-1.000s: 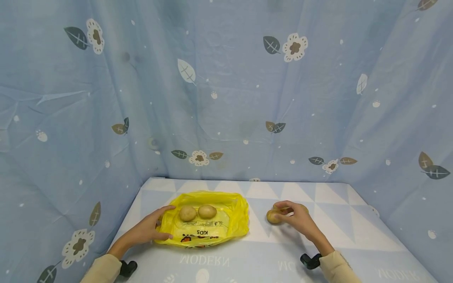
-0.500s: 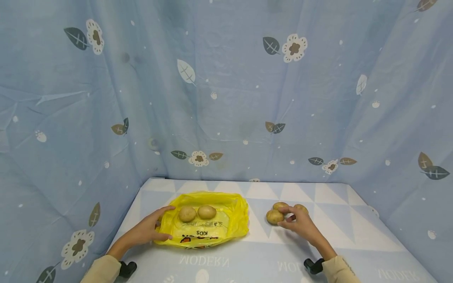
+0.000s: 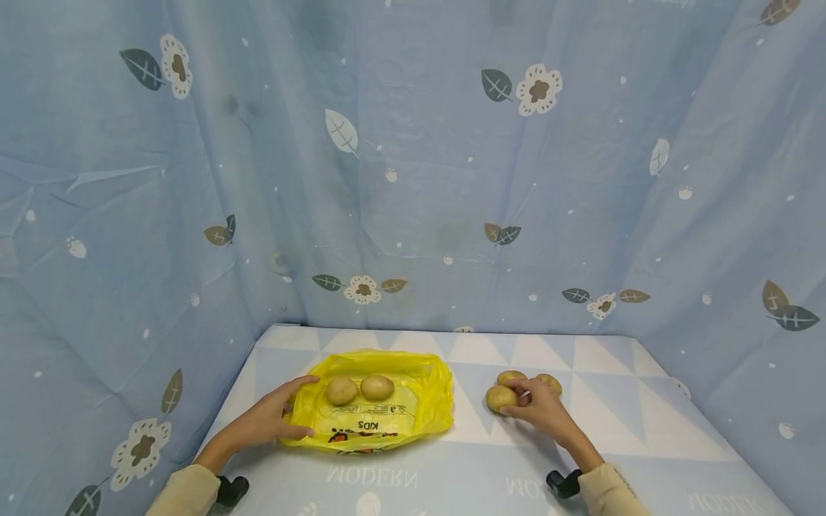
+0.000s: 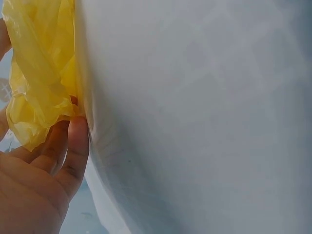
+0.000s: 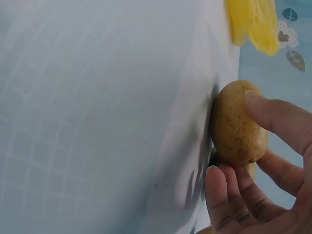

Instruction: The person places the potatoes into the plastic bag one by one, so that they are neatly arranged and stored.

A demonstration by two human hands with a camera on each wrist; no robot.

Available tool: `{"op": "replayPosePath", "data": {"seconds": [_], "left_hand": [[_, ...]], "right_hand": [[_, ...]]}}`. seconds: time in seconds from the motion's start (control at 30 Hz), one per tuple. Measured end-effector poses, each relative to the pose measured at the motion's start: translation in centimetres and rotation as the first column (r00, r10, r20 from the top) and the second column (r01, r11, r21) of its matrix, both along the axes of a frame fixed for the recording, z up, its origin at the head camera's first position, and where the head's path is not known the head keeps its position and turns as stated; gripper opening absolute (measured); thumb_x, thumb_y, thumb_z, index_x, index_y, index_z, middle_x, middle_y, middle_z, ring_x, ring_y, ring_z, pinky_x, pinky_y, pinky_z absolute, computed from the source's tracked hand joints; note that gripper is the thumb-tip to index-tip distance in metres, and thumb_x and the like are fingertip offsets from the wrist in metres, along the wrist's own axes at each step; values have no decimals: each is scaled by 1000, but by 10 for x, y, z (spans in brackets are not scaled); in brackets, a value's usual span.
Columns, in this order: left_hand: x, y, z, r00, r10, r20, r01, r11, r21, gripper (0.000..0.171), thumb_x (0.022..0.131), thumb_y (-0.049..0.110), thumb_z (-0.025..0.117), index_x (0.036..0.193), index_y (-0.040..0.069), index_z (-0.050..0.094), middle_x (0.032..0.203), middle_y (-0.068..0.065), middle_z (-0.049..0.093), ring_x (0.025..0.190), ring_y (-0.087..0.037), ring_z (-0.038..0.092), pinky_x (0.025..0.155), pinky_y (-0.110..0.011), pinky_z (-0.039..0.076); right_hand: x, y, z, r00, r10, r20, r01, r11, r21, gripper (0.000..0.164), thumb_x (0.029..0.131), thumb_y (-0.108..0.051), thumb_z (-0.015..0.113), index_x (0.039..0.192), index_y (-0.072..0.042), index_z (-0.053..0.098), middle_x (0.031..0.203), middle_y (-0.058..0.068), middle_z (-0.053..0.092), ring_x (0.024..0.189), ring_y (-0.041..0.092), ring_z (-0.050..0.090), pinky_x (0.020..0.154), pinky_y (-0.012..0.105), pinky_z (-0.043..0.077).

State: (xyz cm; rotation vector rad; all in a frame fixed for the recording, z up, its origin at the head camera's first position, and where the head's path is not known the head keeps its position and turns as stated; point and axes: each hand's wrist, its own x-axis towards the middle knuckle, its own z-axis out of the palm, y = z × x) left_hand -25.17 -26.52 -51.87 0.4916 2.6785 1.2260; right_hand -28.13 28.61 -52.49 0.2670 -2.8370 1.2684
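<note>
On the left of the head view a crinkled yellow plastic bag (image 3: 422, 408) lies spread with its mouth wide. Two potatoes, a left one (image 3: 341, 391) and a right one (image 3: 377, 388), rest in it. My left hand (image 3: 264, 418) holds the bag's left side, fingers bent at its gathered edge in the left wrist view. To the right, my right hand (image 3: 544, 408) has thumb and fingers around the near potato (image 5: 236, 124), which stays low at the tabletop. Another potato (image 3: 511, 376) lies just behind it, and a third (image 3: 550, 383) sits beyond the hand, partly covered by it.
The table cover (image 3: 619, 423) has pale triangles and printed lettering. Blue curtains (image 3: 413, 179) with flowers and leaves stand behind and on both sides. A dark wrist device (image 3: 563, 484) sits at the right sleeve, another (image 3: 232, 491) at the left.
My right hand drew back slightly from the near potato, then came in again, thumb and fingers around it. The left hand and bag stay put.
</note>
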Motion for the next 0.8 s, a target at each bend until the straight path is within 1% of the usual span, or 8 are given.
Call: {"op": "replayPosePath", "data": {"seconds": [0.1,0.3,0.37,0.47,0.57,0.7,0.8], "left_hand": [[0,1,1,1000,5,-4,-5,1000,-6,95,77,30,93,155,14,41,160,-22,36,140,-43,41,104,-61,46],[0,3,2,1000,20,3,-20,1000,-12,95,76,29,93,155,14,42,160,-22,36,141,-44,40,105,-61,45],[1,3,2,1000,25,7,-25,1000,-15,95,76,28,94,155,14,42,160,-22,37,141,-44,40,105,-61,45],[1,4,2,999,34,13,-33,999,-25,96,75,29,94,155,15,42,160,-22,37,140,-44,40,104,-60,46],[1,3,1,999,35,15,-34,999,-28,96,75,29,94,155,15,42,160,-22,36,141,-44,40,104,-60,46],[1,3,1,1000,26,13,-25,1000,-17,95,76,29,93,155,15,42,160,-22,35,141,-44,39,105,-60,46],[0,2,1,1000,20,11,-20,1000,-13,95,76,30,93,155,16,42,161,-22,35,142,-44,39,105,-61,45]], "right_hand": [[1,-2,0,1000,1,-16,-1,1000,1,54,77,-19,93,124,-4,71,100,3,65,87,17,60,72,27,51],[3,-5,-1,1000,14,-19,-15,999,-34,57,75,-17,93,124,-1,68,112,9,69,86,17,63,73,26,54],[4,-6,-1,1000,18,-9,-18,999,-51,59,74,-17,94,124,-1,68,113,10,69,86,18,63,73,27,54],[4,-9,-2,1000,18,3,-18,998,-56,62,73,-18,95,125,-1,68,112,8,68,87,18,61,73,27,52],[4,-11,-4,1000,13,-5,-13,999,-30,63,71,-21,96,125,-2,70,109,4,69,87,17,59,73,27,50],[4,-13,-5,1000,-18,-16,18,1000,-14,60,69,-22,97,121,-6,72,103,1,69,85,15,58,72,28,49],[4,-13,-5,999,-38,-14,37,999,-18,60,68,-23,98,120,-7,72,106,1,70,88,15,59,76,30,49]]}}
